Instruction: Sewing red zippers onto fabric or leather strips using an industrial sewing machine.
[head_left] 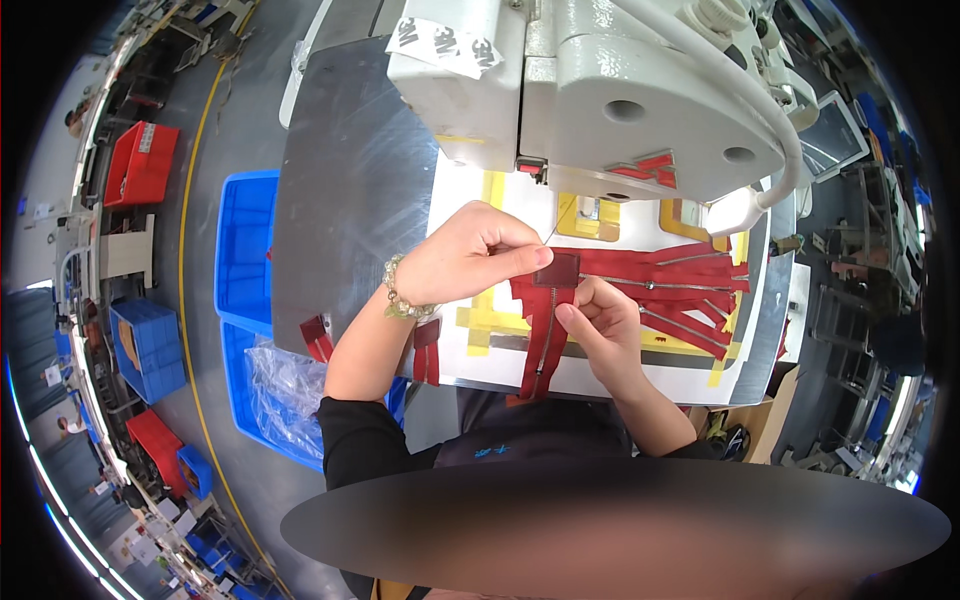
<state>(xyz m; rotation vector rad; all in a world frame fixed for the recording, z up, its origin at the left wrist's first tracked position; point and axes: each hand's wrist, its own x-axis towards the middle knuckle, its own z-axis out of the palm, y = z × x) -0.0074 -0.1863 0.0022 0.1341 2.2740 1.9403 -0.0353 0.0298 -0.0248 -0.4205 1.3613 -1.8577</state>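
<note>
A red zipper (541,345) with metal teeth hangs down toward the table's front edge, a dark red square patch (557,269) at its top end. My left hand (480,250), a beaded bracelet on its wrist, pinches the patch's upper left corner. Something thin and dark juts up from those fingertips, too small to name. Beside the patch's lower right corner, my right hand (608,330) is closed, thumb and fingertips pinched at the zipper's edge. Several more red zippers (690,272) lie fanned out on the right of the white work surface (480,375).
A white sewing machine head (640,90) overhangs the work surface. Yellow-taped plates (588,218) lie beneath it. Two more patched zipper pieces (427,350) rest at the left front edge. Blue bins (246,250) stand left of the metal table (350,150), one holding clear plastic (285,385).
</note>
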